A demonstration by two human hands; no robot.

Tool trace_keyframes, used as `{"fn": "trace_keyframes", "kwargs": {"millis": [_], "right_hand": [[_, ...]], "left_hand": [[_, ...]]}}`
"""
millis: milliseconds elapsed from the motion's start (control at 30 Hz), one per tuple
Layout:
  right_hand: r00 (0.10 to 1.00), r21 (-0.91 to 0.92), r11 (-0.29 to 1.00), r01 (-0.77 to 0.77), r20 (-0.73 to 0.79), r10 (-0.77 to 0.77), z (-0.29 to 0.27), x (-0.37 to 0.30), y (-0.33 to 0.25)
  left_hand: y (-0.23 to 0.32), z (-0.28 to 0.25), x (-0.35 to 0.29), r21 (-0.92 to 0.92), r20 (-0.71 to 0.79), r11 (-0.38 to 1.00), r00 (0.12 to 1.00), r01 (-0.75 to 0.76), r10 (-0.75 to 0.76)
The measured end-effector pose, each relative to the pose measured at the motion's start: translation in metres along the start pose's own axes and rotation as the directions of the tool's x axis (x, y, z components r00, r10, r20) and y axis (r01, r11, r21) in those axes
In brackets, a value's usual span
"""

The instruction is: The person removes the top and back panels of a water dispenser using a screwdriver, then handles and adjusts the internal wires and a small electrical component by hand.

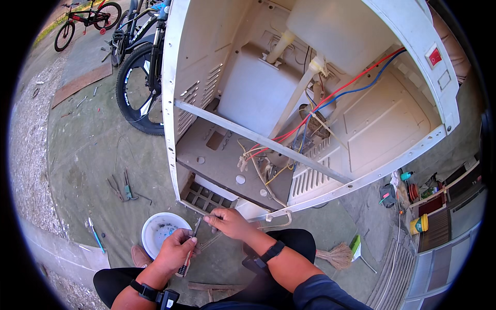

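Observation:
My left hand is closed around a slim tool with a dark handle. A narrow metal blade or shaft sticks up past its fingers. Just to the right, my right hand pinches thumb against fingers near that metal tip; what it holds is too small to make out. Both hands are over a white bucket and in front of an opened white appliance cabinet. Inside it are a white tank, red wires and blue wires. A pale tube hangs at its lower edge.
Pliers lie on the green ground sheet at left, beside a bent rod. Nearer is a blue-handled tool. Bicycles stand behind. At right are a straw broom, a green dustpan and a yellow bucket.

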State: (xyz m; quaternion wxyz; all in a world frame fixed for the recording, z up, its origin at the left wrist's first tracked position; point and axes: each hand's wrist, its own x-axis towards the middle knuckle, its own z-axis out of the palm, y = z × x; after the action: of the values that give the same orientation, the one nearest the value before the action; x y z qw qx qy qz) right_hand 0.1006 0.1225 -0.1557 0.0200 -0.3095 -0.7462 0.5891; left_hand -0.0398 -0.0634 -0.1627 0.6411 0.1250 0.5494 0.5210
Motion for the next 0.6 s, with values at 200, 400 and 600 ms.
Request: {"fn": "trace_keyframes", "kwargs": {"millis": [200,400,600], "right_hand": [[0.999,0.009,0.999,0.037,0.004,-0.037,0.001,0.001,0.009],[0.998,0.097,0.993,0.061,0.015,-0.063,0.003,0.002,0.013],[0.999,0.068,0.997,0.032,0.04,-0.035,0.002,0.001,0.005]], "left_hand": [[-0.001,-0.001,0.001,0.002,0.002,1.0,1.0,0.008,-0.008],[0.0,0.0,0.0,-0.004,0.0,1.0,1.0,0.008,-0.008],[0.001,0.001,-0.001,-0.006,-0.002,1.0,1.0,0.009,-0.009]]}}
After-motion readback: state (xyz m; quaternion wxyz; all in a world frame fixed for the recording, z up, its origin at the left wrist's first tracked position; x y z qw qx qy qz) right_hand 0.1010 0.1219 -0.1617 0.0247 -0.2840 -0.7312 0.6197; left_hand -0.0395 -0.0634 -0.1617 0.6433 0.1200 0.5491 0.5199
